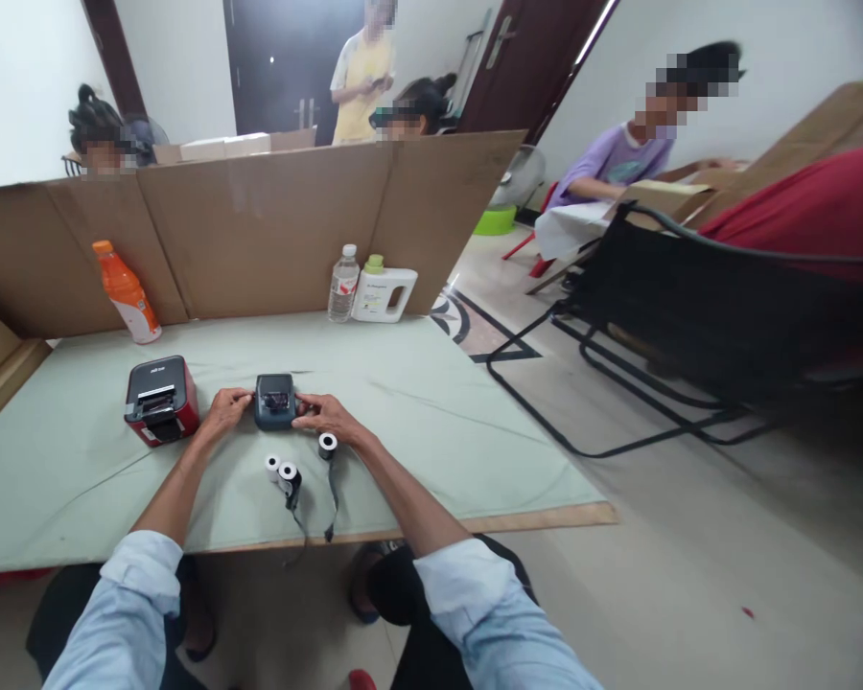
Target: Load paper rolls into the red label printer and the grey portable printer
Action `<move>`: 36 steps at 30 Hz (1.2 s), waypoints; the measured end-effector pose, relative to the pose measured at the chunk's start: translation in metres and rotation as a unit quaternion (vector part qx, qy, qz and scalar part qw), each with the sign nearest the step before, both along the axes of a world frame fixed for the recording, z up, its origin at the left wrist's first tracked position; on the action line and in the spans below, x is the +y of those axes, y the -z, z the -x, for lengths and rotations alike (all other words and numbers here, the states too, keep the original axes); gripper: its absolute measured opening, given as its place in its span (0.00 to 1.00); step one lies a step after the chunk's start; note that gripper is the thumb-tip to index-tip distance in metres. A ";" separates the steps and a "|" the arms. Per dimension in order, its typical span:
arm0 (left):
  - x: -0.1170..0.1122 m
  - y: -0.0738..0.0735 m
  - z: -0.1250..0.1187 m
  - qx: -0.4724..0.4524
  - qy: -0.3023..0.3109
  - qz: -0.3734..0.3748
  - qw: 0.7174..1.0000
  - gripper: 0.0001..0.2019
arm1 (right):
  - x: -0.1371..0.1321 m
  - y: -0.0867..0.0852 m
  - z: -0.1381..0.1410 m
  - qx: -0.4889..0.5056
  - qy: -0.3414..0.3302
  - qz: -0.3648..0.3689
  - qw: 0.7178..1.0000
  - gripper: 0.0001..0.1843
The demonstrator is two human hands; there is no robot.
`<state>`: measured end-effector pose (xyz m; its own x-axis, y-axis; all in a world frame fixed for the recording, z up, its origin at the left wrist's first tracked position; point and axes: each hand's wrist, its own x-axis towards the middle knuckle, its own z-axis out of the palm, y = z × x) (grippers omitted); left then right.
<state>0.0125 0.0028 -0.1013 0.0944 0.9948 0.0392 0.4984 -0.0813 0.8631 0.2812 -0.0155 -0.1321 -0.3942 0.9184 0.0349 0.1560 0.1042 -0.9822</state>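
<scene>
The dark printer (274, 401) looks matt plastic; the red printer (160, 400) at its 9 o'clock is glossier plastic. Smooth paper rolls (280, 470) at 6 o'clock lie on a matt, creased mat (438, 412), walled by dull cardboard (259, 230).

Even indoor light, warped edges

Small dark printer (274, 402) (lid open)

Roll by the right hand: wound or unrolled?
Partly unrolled: a dark strip trails from the roll over the table's front edge.
</scene>
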 end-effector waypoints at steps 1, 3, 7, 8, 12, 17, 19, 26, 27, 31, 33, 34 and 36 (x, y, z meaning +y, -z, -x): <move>0.005 0.001 -0.001 -0.012 -0.020 0.012 1.000 0.11 | 0.001 0.001 0.000 -0.002 0.000 -0.004 1.000 0.33; 0.013 0.001 -0.004 -0.016 -0.041 0.026 0.999 0.08 | 0.004 0.005 0.001 -0.003 0.004 -0.009 1.000 0.35; 0.024 -0.006 -0.005 -0.013 -0.050 0.062 0.997 0.09 | 0.008 0.011 0.001 -0.005 0.013 -0.017 1.000 0.42; 0.026 -0.010 -0.005 -0.012 -0.049 0.074 0.996 0.13 | 0.009 0.011 0.002 -0.007 0.015 -0.019 1.000 0.42; 0.027 -0.021 -0.001 -0.022 -0.013 0.142 0.990 0.28 | 0.008 0.009 0.002 -0.017 0.010 -0.030 0.999 0.38; 0.026 -0.028 -0.001 -0.083 0.028 0.203 0.975 0.35 | 0.008 0.005 0.002 -0.033 -0.006 -0.057 0.998 0.29; 0.026 -0.030 -0.003 -0.086 0.025 0.220 0.971 0.36 | 0.009 0.006 0.003 -0.037 -0.001 -0.066 0.997 0.28; 0.026 -0.037 -0.009 -0.059 0.023 0.232 0.971 0.37 | 0.010 0.008 0.003 -0.038 0.002 -0.078 0.996 0.26; 0.026 -0.037 -0.009 -0.055 0.023 0.229 0.972 0.37 | 0.010 0.007 0.003 -0.038 0.001 -0.080 0.996 0.26; 0.025 -0.037 -0.010 -0.043 0.024 0.219 0.975 0.38 | 0.010 0.006 0.002 -0.035 -0.005 -0.079 0.996 0.25; 0.025 -0.038 -0.010 -0.039 0.023 0.218 0.975 0.38 | 0.010 0.005 0.002 -0.033 -0.006 -0.077 0.996 0.25; 0.025 -0.038 -0.011 -0.038 0.022 0.218 0.975 0.38 | 0.010 0.005 0.002 -0.031 -0.005 -0.076 0.997 0.26; 0.024 -0.039 -0.012 -0.033 0.017 0.218 0.975 0.38 | 0.010 0.005 0.003 -0.029 -0.004 -0.077 0.997 0.26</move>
